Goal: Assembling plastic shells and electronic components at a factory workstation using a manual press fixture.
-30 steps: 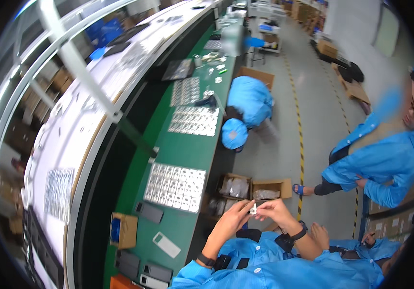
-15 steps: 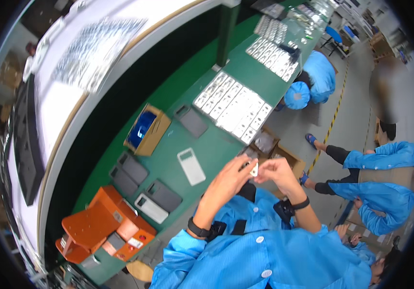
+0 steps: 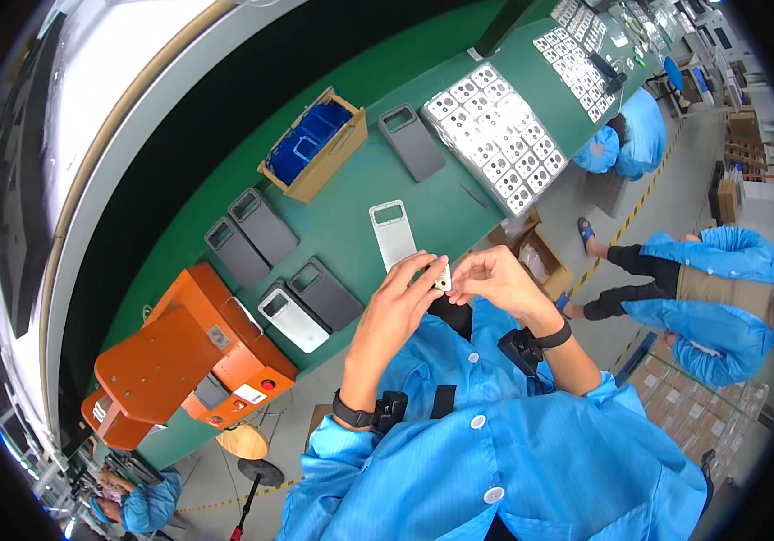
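Note:
Both hands meet in front of my chest over the bench's near edge. Between the fingers of my left hand (image 3: pixel 394 305) is a small pale camera lens plate (image 3: pixel 444 279) with a dark round hole. My right hand (image 3: pixel 500 281) pinches at the plate's right side, thumb and forefinger together; whether it grips the plate or something tiny on it is hidden. Just beyond my left fingers lies a white phone case (image 3: pixel 391 236) with a wide camera cutout, its lower end covered by my hand. Farther off, a dark grey phone case (image 3: pixel 412 144) lies beside a tray of lens plates (image 3: pixel 545 189).
A cardboard box (image 3: pixel 337 160) with blue contents stands on the green bench (image 3: pixel 342 221). More cases, dark (image 3: pixel 265 230) and white (image 3: pixel 301 326), lie left, near an orange machine (image 3: pixel 166 361). Open cartons (image 3: pixel 545 270) stand below the edge. Other people in blue (image 3: pixel 711 288) are at right.
My view has shifted, so the bench things sit differently in the picture. Both hands stay together at the small plate, which now shows its dark hole.

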A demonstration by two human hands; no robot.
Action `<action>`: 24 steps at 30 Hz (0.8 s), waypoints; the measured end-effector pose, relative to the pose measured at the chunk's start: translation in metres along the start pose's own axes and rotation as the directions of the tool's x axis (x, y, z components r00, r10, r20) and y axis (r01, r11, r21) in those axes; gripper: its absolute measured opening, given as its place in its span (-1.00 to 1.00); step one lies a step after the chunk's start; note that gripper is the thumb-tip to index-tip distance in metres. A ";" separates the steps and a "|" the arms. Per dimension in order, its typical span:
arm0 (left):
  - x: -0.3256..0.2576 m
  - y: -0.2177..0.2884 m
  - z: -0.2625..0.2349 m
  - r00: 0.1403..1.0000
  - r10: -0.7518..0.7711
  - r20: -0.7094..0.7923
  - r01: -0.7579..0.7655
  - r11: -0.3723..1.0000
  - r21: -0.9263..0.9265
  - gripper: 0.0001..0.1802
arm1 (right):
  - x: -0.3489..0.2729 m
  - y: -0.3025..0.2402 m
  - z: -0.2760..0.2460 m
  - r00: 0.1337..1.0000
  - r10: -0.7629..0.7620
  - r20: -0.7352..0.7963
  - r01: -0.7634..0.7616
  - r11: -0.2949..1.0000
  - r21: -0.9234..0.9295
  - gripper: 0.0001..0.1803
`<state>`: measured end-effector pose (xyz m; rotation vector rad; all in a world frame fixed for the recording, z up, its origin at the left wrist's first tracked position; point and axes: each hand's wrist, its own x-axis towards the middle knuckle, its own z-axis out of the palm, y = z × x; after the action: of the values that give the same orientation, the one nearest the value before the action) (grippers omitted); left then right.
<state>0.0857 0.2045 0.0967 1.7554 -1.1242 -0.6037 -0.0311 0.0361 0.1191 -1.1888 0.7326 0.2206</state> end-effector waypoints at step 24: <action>-0.078 -0.122 0.117 0.976 -0.053 0.212 0.116 0.948 -0.296 -0.48 | 0.021 0.175 -0.038 0.965 0.220 0.144 -0.239 0.962 0.132 -0.92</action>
<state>0.0104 0.2396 -0.0697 1.5018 -1.0300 -0.9746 -0.1219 0.0645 -0.0344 -0.9382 0.7603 0.4260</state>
